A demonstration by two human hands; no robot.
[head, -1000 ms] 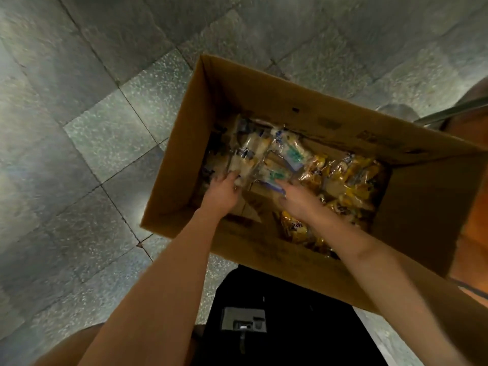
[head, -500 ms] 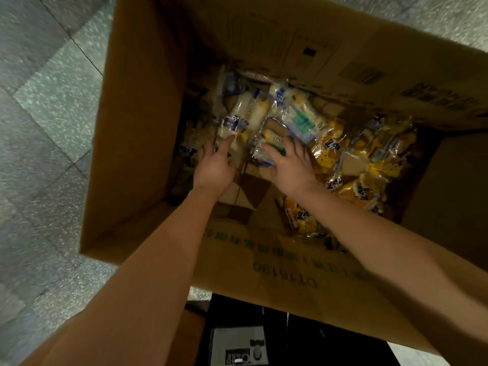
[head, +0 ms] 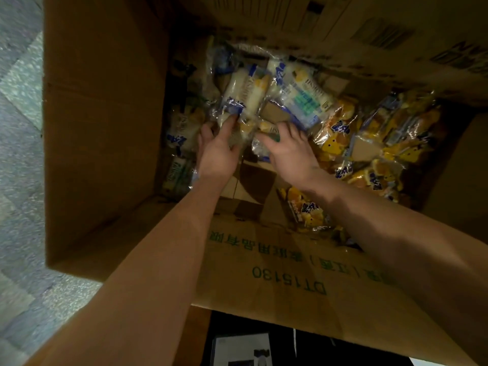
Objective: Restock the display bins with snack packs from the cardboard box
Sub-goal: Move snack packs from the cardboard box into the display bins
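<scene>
Since the clear-wrapped cream-and-blue snack packs (head: pixel 245 97) are lying loose at the bottom of the deep brown cardboard box (head: pixel 105 133), both arms are reaching far down into it. The left hand (head: pixel 217 157) is touching one pack's lower end with straight fingers. The right hand (head: pixel 291 151) is spreading its fingers over a neighbouring pack, and neither is yet closing on anything. To the right, yellow-wrapped snack packs (head: pixel 369 146) are crowding in. Tall box walls are hemming in the wrists, and grey speckled floor tiles (head: pixel 18 133) are showing alongside.
</scene>
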